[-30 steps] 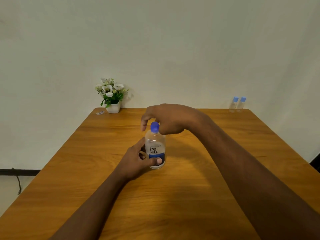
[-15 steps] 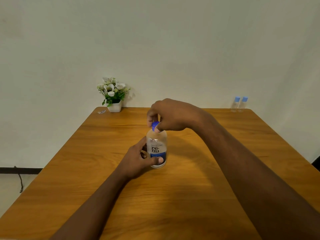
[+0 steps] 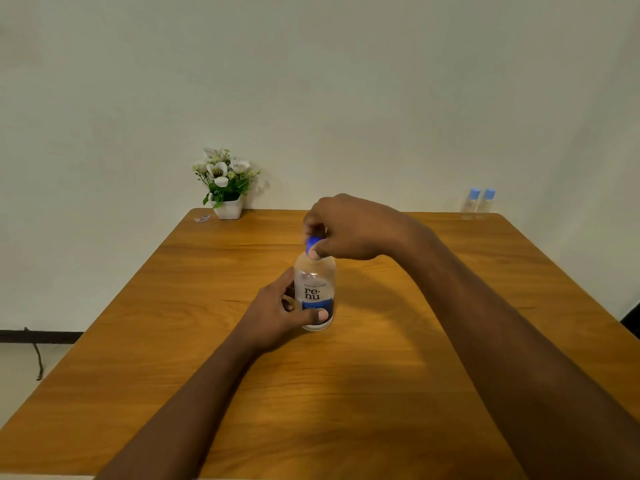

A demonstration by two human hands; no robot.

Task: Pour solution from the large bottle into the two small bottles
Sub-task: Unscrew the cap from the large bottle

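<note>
From the head camera, the large bottle (image 3: 314, 292) stands upright on the table (image 3: 363, 393), between the two hands. The left hand (image 3: 277, 315) wraps the bottle's lower half from its left side, thumb laid across the blue part of the label near the base. The right hand (image 3: 349, 228) comes in from the right and sits on top of the bottle, fingers curled down and pinching the blue cap (image 3: 312, 243), which is partly hidden under them. The cap sits on the neck; whether it is loosened cannot be told.

The two small bottles (image 3: 478, 204), both blue-capped, stand upright and just beside each other well beyond the right hand, at the table's far right corner. A flower pot (image 3: 227, 209) stands far beyond the left hand, at the far left corner, with a small unclear object (image 3: 202, 218) just left of it.
</note>
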